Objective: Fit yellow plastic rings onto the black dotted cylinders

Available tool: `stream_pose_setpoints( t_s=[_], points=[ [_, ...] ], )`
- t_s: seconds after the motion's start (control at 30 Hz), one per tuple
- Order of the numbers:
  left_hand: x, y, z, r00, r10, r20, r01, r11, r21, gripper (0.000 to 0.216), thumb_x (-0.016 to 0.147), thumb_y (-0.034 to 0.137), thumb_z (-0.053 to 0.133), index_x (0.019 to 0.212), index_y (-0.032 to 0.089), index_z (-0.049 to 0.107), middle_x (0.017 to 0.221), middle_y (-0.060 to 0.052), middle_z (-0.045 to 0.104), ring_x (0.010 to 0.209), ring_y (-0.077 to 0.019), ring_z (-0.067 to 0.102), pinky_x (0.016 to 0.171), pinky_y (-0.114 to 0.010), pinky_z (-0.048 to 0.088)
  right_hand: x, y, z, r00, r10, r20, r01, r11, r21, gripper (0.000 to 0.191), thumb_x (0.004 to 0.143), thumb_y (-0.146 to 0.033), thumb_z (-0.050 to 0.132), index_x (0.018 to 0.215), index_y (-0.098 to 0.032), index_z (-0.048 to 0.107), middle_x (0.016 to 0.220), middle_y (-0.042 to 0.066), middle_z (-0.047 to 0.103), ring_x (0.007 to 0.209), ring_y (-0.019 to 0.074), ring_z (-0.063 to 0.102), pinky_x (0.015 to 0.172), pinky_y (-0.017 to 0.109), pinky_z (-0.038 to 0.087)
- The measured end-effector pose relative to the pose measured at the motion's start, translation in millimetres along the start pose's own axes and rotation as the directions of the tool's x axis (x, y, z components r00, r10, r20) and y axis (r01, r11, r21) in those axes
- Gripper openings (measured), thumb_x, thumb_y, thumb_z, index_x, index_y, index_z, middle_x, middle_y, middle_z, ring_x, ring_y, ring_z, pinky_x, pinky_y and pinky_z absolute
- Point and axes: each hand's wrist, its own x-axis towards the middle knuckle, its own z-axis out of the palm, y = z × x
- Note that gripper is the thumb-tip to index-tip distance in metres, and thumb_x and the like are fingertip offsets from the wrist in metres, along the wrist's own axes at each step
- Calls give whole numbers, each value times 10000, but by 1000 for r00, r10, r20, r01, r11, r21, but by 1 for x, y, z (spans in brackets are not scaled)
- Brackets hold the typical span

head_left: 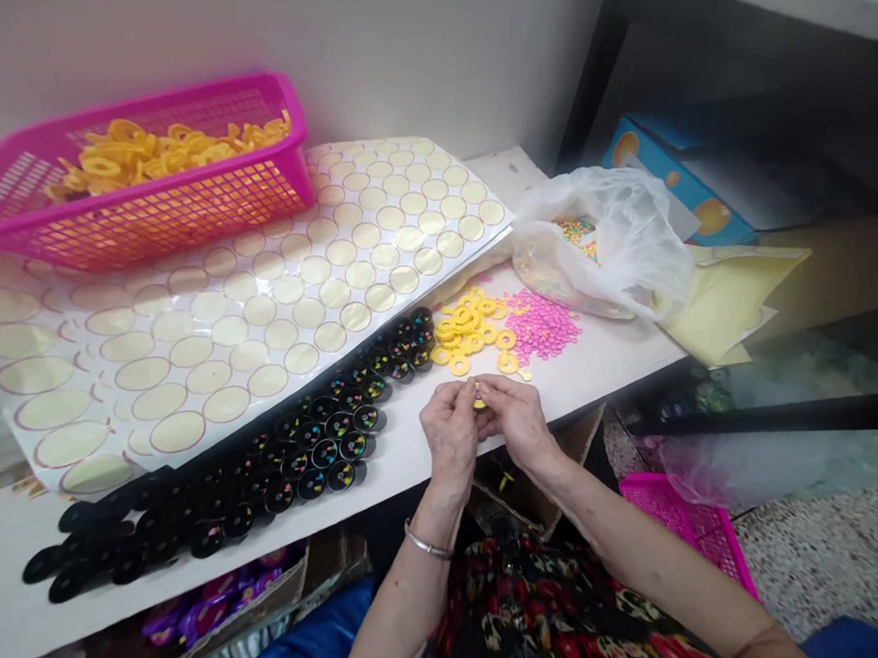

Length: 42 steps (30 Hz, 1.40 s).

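My left hand (450,432) and my right hand (517,418) meet over the front edge of the white table (602,360), fingers pinched together on a small yellow ring (478,400). Just beyond them lies a pile of yellow rings (473,329) beside a heap of small pink discs (543,324). Rows of black discs with coloured dots (326,436) run diagonally to the left of my hands. A silver bangle sits on my left wrist.
A pink basket (153,214) of yellow rings stands at the back left on sheets of round stickers (260,307). A clear plastic bag (611,241) of coloured beads lies at the back right. Another pink basket (685,522) sits on the floor at right.
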Motion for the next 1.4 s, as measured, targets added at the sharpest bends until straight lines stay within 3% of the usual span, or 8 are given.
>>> stream_pose_setpoints(
  t_s=[0.3,0.43,0.63,0.97,1.13,1.23,1.3,1.4],
  points=[
    [1,11,-2,991,-116,70,131,947,-292,321,688,422,639,765,122,556,488,72,464,403,-41,401,397,-156,315,-1,-4,1,1000,13,26,-14,1000,28,247,643,-355,615,760,-145,557,498,-26,553,392,94,513,396,229,461],
    [-8,13,-10,992,-29,125,74,926,-369,437,590,294,746,939,142,532,695,27,594,589,-70,544,568,-183,440,-8,-4,0,997,-17,79,5,989,148,263,632,-357,651,756,-163,523,647,-9,610,501,102,563,494,263,494],
    [-24,7,-11,976,70,205,-25,977,-212,343,540,289,770,818,127,650,791,-18,626,749,-128,560,701,-234,454,-24,-12,-1,996,-8,85,-22,937,349,306,563,-292,733,724,-173,502,674,-25,591,600,111,574,549,239,470],
    [-41,10,-26,897,258,359,-267,963,-26,314,631,292,728,925,194,673,1015,-53,585,1053,-203,486,948,-329,369,-55,-26,-25,964,96,249,-140,976,165,313,599,-316,752,741,-156,523,701,-14,609,616,99,557,583,254,474],
    [-51,2,-21,853,255,456,-264,963,-45,389,719,308,648,1067,185,524,976,-53,529,916,-169,514,837,-312,423,-63,-23,-25,987,25,161,-66,965,254,361,505,-242,809,676,-147,505,632,-23,599,585,85,563,544,192,434],
    [-54,6,-23,848,247,470,-279,960,-2,290,753,308,602,999,183,510,928,-39,487,870,-157,486,794,-296,415,-64,-20,-31,957,77,280,-149,957,248,335,613,-379,747,707,-150,522,686,2,619,611,112,584,568,244,476],
    [-55,16,-27,798,246,549,-306,952,18,237,727,287,621,916,175,531,930,-38,470,891,-168,462,801,-301,402,-60,-20,-37,926,160,342,-233,955,184,350,708,-476,644,711,-143,536,686,28,624,594,135,590,550,287,494],
    [-57,32,-31,655,264,708,-406,913,35,169,663,229,642,775,162,533,872,-33,460,893,-189,420,800,-323,381,-52,-20,-45,897,263,355,-316,943,100,354,758,-483,591,751,-130,566,665,35,616,572,131,579,514,265,485]
  ],
)
